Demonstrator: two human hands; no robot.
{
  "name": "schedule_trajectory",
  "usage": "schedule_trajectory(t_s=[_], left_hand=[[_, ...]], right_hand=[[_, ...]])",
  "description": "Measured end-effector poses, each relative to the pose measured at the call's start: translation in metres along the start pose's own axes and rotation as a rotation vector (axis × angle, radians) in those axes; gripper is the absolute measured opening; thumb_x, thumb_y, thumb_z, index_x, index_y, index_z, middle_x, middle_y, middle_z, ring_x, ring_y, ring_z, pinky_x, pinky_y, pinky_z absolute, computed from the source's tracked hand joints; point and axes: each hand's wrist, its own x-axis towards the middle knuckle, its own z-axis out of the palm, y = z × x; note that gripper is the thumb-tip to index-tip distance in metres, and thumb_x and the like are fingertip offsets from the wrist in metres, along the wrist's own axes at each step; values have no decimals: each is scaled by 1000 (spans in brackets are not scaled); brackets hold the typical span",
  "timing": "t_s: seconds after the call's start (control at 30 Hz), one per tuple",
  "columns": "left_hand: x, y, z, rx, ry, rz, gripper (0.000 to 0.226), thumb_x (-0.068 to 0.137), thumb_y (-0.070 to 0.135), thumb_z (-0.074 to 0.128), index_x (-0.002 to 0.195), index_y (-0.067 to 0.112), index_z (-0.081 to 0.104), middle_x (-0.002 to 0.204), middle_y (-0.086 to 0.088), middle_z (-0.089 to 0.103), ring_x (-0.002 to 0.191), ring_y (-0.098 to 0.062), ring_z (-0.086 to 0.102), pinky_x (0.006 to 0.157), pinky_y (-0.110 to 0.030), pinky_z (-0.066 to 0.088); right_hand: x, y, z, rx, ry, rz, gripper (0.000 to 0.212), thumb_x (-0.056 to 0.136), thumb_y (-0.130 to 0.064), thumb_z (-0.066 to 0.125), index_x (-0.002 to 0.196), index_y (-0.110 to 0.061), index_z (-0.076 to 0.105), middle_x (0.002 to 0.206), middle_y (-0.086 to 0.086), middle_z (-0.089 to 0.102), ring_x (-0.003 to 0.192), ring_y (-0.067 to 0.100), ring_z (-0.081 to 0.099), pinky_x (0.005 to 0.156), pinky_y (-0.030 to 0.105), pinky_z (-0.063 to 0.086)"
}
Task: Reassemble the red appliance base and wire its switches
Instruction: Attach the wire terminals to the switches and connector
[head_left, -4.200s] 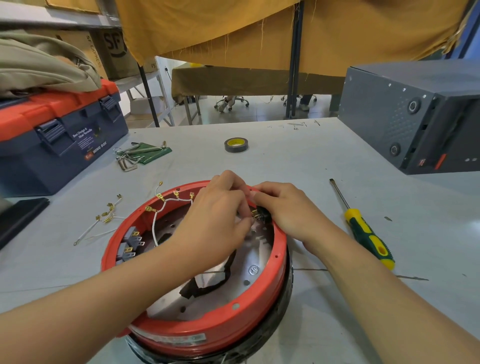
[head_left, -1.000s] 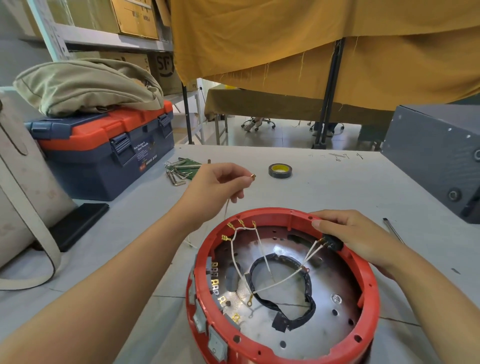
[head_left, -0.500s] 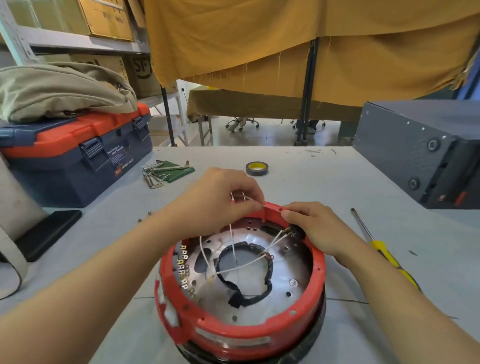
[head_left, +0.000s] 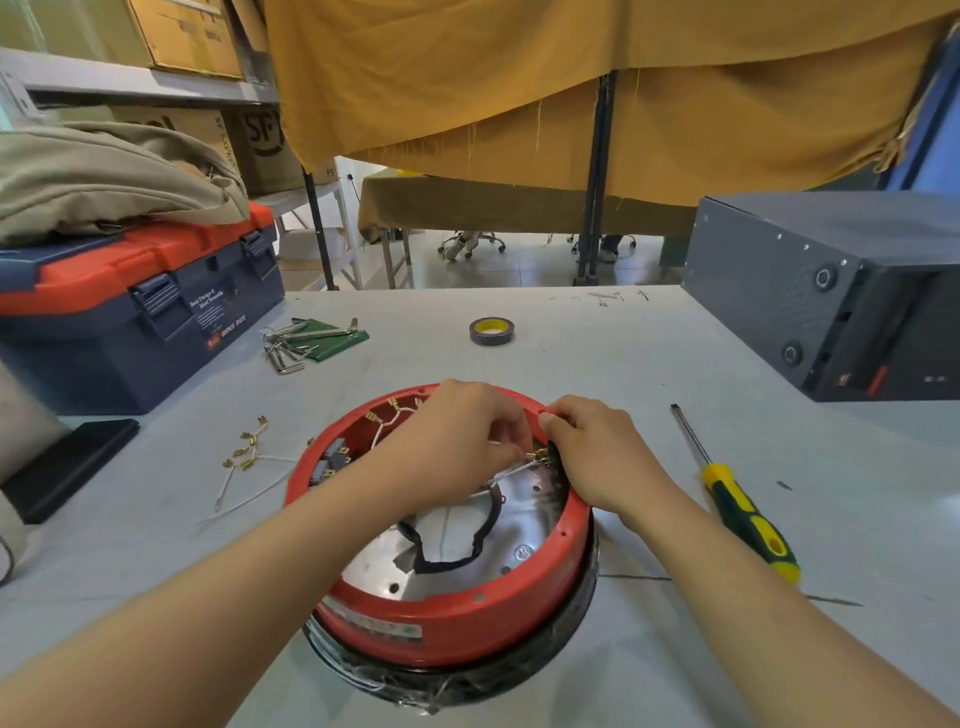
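The round red appliance base (head_left: 467, 608) lies open side up on the table, with a metal plate and a black gasket ring (head_left: 452, 558) inside. My left hand (head_left: 457, 431) reaches into the far part of the base and pinches a white wire with a brass terminal (head_left: 535, 457). My right hand (head_left: 597, 452) grips a black switch (head_left: 551, 453) set in the far right rim. Grey switches (head_left: 332, 462) sit along the left inner wall. White wires (head_left: 395, 418) with brass ends run along the far inner rim.
Loose white wires with brass terminals (head_left: 244, 457) lie left of the base. A yellow-handled screwdriver (head_left: 743, 509) lies to the right. Beyond are a tape roll (head_left: 492, 330), hex keys (head_left: 306, 340), a blue and orange toolbox (head_left: 130, 306) and a dark grey box (head_left: 831, 291).
My left hand came down from above the table with the wire into the base, up to the switch under my right hand. The view also shifted.
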Motion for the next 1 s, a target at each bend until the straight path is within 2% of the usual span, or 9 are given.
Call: schedule_trajectory(t_s=[0.13, 0.3, 0.53, 0.73, 1.0], left_hand=[[-3, -2, 9, -34, 23, -8, 11, 83, 11, 64, 85, 18, 73, 68, 12, 60, 63, -1, 51, 61, -10, 36], [-5, -6, 16, -59, 48, -9, 10, 83, 12, 64, 80, 20, 69, 77, 6, 66, 70, -4, 55, 67, -14, 39], [-4, -6, 22, -73, 34, 2, 17, 83, 11, 62, 74, 26, 61, 77, 6, 65, 71, -4, 56, 66, -16, 41], [-4, -6, 25, -78, 50, 1, 10, 85, 12, 62, 79, 18, 66, 80, 2, 68, 73, -8, 58, 71, -24, 44], [-5, -6, 27, -51, 61, 17, 8, 87, 14, 60, 83, 16, 67, 80, 4, 66, 73, -6, 56, 68, -22, 42]], right_hand=[[-1, 2, 1, 53, 25, 9, 25, 95, -30, 45, 90, -18, 66, 92, 6, 66, 90, 28, 58, 80, 39, 48], [0, 4, 2, 83, 30, 2, 24, 94, -29, 46, 91, -18, 67, 88, 4, 66, 87, 26, 59, 77, 38, 47], [2, 5, 2, 88, 28, 1, 23, 95, -30, 46, 93, -20, 67, 94, 6, 67, 90, 26, 58, 78, 35, 46], [1, 5, 2, 90, 19, -1, 24, 95, -29, 46, 94, -19, 67, 94, 6, 66, 90, 26, 58, 77, 35, 45], [1, 5, 1, 100, 19, -1, 24, 95, -29, 46, 92, -18, 67, 91, 6, 66, 87, 26, 58, 75, 34, 45]])
